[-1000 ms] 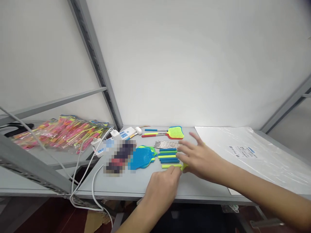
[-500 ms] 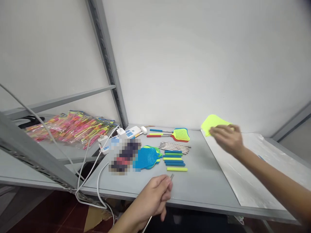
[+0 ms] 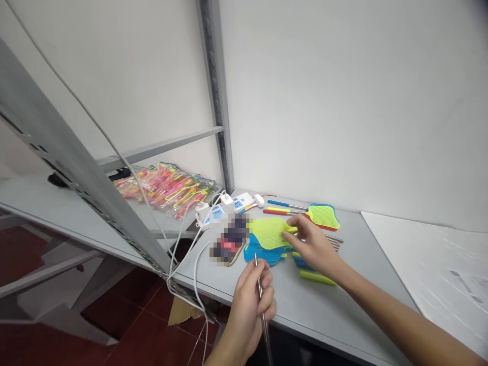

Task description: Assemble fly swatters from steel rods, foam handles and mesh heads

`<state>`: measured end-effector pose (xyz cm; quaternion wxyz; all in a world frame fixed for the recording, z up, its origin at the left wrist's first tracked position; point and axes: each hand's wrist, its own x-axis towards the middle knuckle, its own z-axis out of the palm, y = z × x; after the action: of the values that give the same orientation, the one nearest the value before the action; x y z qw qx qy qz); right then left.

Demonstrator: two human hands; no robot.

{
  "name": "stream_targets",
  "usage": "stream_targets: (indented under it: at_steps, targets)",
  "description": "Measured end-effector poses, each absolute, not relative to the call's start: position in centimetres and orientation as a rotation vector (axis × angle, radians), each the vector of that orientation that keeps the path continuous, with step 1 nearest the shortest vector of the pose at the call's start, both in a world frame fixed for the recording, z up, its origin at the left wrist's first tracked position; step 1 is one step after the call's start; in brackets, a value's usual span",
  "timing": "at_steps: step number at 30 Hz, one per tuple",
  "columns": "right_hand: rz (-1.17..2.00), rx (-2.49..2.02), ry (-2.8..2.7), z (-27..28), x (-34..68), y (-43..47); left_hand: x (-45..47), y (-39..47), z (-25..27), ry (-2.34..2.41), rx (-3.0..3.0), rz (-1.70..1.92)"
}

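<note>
- The left hand (image 3: 253, 300) is clenched around a metal rod (image 3: 260, 287) at the front edge of the grey tabletop (image 3: 362, 310), with the rod's upper tip poking out above the thumb.
- The right hand (image 3: 316, 244) pinches the neck of a yellow-green flyswatter head (image 3: 269, 235) between thumb and fingers, mesh pointing left.
- That head is over the blue flyswatter heads (image 3: 263, 256) left of the tabletop's middle; whether it touches them is hard to tell from this angle.
- Partly behind the right hand lie more metal rods (image 3: 336, 241) and, nearer the front edge, a yellow-green grip tube (image 3: 318, 277).
- Assembled flyswatters (image 3: 324, 216) lie along the back edge, by the wall.
- A power strip (image 3: 241, 202) sits at the back left corner, and white sheeting (image 3: 427, 254) covers the right end.
</note>
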<state>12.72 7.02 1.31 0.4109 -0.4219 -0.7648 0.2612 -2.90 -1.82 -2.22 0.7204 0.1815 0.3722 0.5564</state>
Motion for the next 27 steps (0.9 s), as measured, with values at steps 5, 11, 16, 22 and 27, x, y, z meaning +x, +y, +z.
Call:
stream_targets:
  at_steps: [5,11,16,22,27]
  targets:
    - [0.546,-0.686,-2.253,-1.3,12.8,9.7,-4.7,-1.3,-2.3,0.810,0.178,1.416]
    - [0.472,-0.603,-2.546,-3.5,13.4,11.4,-4.9,-0.5,-2.2,0.777,0.052,1.482]
    - [0.463,-0.668,-2.737,-2.5,14.6,12.5,-3.5,0.2,-2.2,0.744,0.063,1.513]
    - [0.478,-0.744,-2.571,-0.4,16.8,10.6,-0.5,1.7,-1.4,0.713,0.058,1.676]
    - [0.824,-1.092,-2.377,1.6,17.9,4.8,3.3,3.8,-0.1,0.620,0.133,1.814]
